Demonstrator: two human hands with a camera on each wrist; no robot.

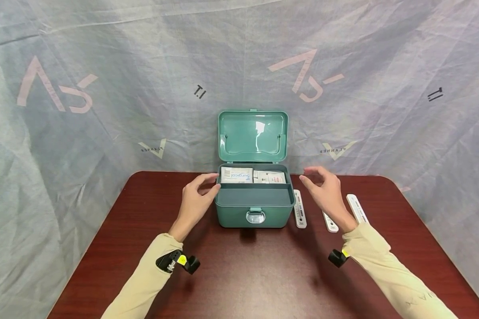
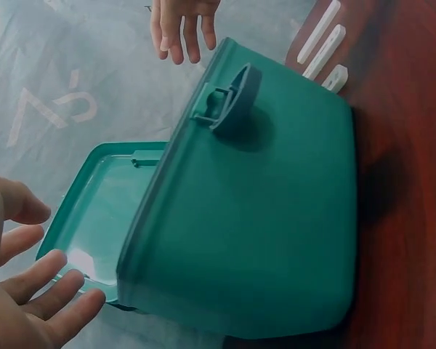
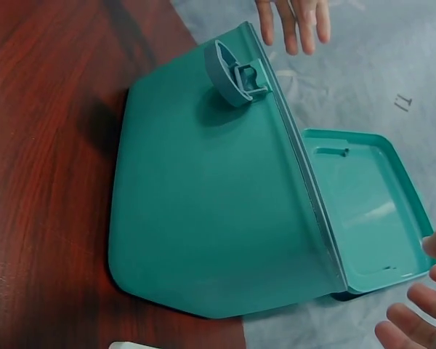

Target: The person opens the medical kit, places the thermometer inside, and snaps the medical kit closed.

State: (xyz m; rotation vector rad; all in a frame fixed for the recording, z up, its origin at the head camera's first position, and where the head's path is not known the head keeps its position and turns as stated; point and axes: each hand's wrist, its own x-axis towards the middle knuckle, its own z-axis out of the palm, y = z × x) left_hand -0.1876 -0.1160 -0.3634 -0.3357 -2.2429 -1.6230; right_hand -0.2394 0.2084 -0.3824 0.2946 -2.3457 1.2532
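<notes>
A green storage box (image 1: 256, 217) stands on the table with its lid (image 1: 253, 135) tipped back open. Inside its top sits a grey tray (image 1: 255, 195), whose back part holds a white packet marked "Surgical" (image 1: 237, 175) and a white packet with red print (image 1: 269, 177). My left hand (image 1: 195, 197) is at the box's left rim, fingers loosely bent and holding nothing. To the right of the box, apart from it, my right hand (image 1: 326, 190) hovers with relaxed fingers and nothing in them. In the left wrist view the front latch (image 2: 236, 102) sticks outward from the box.
Right of the box lie three flat white strips with dark markings: one strip (image 1: 300, 208) close beside it, another strip (image 1: 330, 223) partly under my right hand, and a third strip (image 1: 356, 208) farther out. Grey printed cloth (image 1: 175, 88) hangs behind the dark red table (image 1: 243, 274).
</notes>
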